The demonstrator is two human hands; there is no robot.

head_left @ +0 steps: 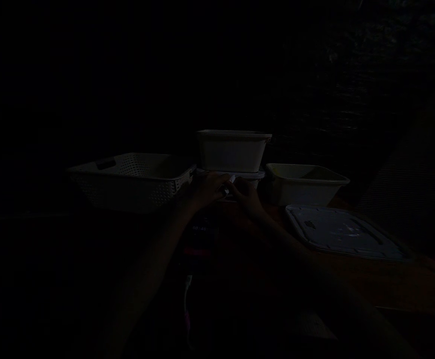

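Observation:
The scene is very dark. At the middle, my left hand and my right hand meet with fingers bent and closed. Between their fingertips shows a small white piece, too dim to name. Just behind the hands stands a white tub, stacked on a lidded container that my hands partly cover. Below my left hand lies a dark phone with dim digits on its screen.
A perforated white basket stands on the left. To the right are an open white tub and a flat lid lying on the wooden table. A pale cable runs down from the phone.

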